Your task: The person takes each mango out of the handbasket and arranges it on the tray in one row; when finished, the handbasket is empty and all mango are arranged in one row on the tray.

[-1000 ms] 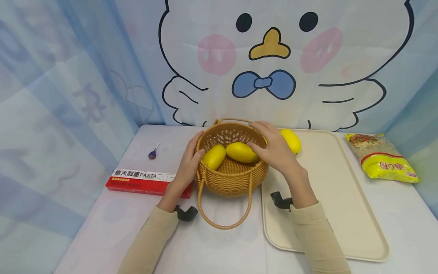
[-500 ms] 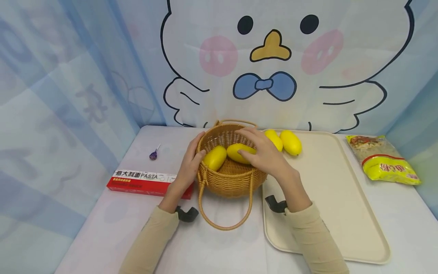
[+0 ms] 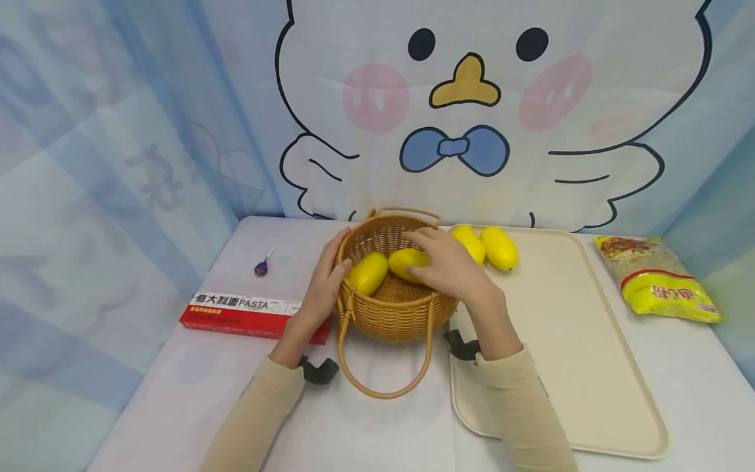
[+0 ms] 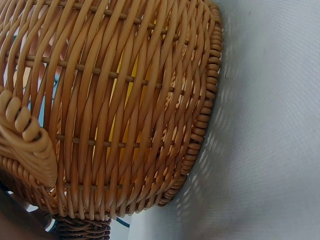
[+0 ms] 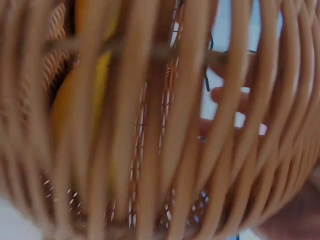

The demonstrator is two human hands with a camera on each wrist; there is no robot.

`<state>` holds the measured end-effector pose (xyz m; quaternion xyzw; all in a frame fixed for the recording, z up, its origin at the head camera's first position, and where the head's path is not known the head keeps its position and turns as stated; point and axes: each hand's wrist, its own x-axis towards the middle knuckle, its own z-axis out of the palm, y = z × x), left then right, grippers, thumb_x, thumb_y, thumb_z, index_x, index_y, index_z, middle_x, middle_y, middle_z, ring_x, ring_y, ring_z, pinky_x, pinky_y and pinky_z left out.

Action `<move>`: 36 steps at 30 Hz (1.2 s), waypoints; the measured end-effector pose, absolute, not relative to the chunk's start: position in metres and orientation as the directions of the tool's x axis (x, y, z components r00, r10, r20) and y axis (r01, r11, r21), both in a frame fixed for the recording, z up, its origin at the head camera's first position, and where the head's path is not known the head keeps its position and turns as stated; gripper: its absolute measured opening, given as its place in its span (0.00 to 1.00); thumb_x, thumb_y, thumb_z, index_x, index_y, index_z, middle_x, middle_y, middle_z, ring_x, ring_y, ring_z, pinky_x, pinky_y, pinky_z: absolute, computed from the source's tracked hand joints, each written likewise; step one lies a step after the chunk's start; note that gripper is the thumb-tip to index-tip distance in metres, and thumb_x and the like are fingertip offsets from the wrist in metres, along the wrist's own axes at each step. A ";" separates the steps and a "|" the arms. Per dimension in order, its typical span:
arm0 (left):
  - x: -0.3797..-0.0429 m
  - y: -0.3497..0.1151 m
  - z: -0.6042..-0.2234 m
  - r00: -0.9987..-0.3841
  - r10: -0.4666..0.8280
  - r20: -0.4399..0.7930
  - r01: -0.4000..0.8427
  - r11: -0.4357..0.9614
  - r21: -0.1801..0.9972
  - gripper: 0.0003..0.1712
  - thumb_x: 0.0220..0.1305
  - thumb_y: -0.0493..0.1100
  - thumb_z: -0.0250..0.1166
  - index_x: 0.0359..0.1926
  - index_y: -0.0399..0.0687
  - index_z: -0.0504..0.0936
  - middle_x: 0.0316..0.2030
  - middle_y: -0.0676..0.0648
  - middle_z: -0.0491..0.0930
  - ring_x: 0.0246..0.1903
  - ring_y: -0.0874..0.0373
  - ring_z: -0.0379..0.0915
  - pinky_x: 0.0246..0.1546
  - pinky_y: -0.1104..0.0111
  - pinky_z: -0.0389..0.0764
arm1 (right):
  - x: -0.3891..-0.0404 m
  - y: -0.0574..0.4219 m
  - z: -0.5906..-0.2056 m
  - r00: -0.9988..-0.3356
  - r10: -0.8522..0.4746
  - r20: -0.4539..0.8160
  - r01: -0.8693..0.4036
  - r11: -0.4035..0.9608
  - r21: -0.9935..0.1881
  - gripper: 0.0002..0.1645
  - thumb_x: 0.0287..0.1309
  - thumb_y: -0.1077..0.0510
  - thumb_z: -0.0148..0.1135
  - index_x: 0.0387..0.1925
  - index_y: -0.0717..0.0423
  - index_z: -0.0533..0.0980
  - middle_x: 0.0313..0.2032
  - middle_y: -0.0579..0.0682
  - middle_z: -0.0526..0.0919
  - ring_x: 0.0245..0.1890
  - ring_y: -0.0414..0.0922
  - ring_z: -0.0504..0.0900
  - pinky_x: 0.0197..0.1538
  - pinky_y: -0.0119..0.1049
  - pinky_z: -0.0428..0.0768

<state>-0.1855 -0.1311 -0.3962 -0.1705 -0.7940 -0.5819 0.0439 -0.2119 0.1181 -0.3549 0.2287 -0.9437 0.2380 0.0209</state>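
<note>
A round wicker basket [image 3: 392,321] stands at the middle of the table, one handle folded down toward the front. My left hand [image 3: 323,282] grips its left rim, thumb over the edge. Two smooth yellow fruits, which look like mangoes, lie inside: the left mango [image 3: 368,274] and the right mango [image 3: 402,263]. My right hand [image 3: 451,262] reaches over the right rim, thumb across the near side of the right mango and fingers extended beyond it. Through the weave [image 5: 150,125] in the right wrist view, yellow fruit shows; the left wrist view has the basket wall [image 4: 115,100] close up.
Two more yellow mangoes [image 3: 499,248] lie at the back left of a beige tray [image 3: 566,341]. A yellow food packet [image 3: 657,278] is at the right. On the left lie a red and white pasta box [image 3: 236,318] and a lollipop [image 3: 261,267].
My right hand has moved left from the basket's right rim to over the right mango, uncovering another mango on the tray. The left hand and the basket stay in place.
</note>
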 end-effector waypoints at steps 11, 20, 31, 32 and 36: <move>-0.189 -0.130 -0.399 -0.937 0.218 0.274 0.326 0.258 0.910 0.33 0.75 0.42 0.45 0.78 0.51 0.51 0.77 0.46 0.52 0.75 0.48 0.52 0.75 0.51 0.58 | -0.221 0.103 -0.353 -0.898 -0.441 0.003 -0.416 0.845 -0.335 0.36 0.59 0.51 0.65 0.69 0.47 0.70 0.70 0.55 0.70 0.72 0.56 0.65 0.72 0.58 0.65; -0.187 -0.131 -0.398 -0.943 0.210 0.258 0.308 0.258 0.916 0.34 0.75 0.42 0.45 0.78 0.51 0.51 0.77 0.46 0.52 0.75 0.48 0.52 0.75 0.51 0.58 | -0.226 0.096 -0.356 -0.897 -0.438 -0.062 -0.411 0.877 -0.249 0.34 0.58 0.54 0.65 0.68 0.49 0.71 0.68 0.55 0.73 0.68 0.58 0.71 0.70 0.56 0.69; -0.187 -0.131 -0.396 -0.943 0.212 0.257 0.306 0.249 0.919 0.33 0.75 0.41 0.45 0.78 0.52 0.51 0.77 0.46 0.52 0.75 0.48 0.53 0.75 0.51 0.59 | -0.225 0.095 -0.353 -0.898 -0.431 -0.095 -0.410 0.894 -0.179 0.32 0.59 0.55 0.61 0.67 0.46 0.72 0.67 0.54 0.74 0.68 0.55 0.72 0.68 0.53 0.71; -0.187 -0.131 -0.396 -0.942 0.213 0.258 0.308 0.248 0.919 0.33 0.75 0.41 0.45 0.78 0.52 0.51 0.77 0.46 0.52 0.75 0.48 0.53 0.75 0.51 0.59 | -0.225 0.094 -0.353 -0.900 -0.425 -0.099 -0.404 0.897 -0.178 0.32 0.60 0.55 0.60 0.67 0.45 0.72 0.67 0.53 0.74 0.68 0.55 0.72 0.69 0.53 0.71; -0.187 -0.130 -0.396 -0.943 0.211 0.256 0.305 0.249 0.919 0.34 0.74 0.42 0.45 0.78 0.53 0.51 0.77 0.46 0.52 0.74 0.48 0.53 0.75 0.51 0.59 | -0.224 0.094 -0.353 -0.902 -0.416 -0.114 -0.396 0.904 -0.163 0.29 0.63 0.53 0.57 0.67 0.45 0.72 0.68 0.53 0.73 0.64 0.56 0.75 0.65 0.54 0.75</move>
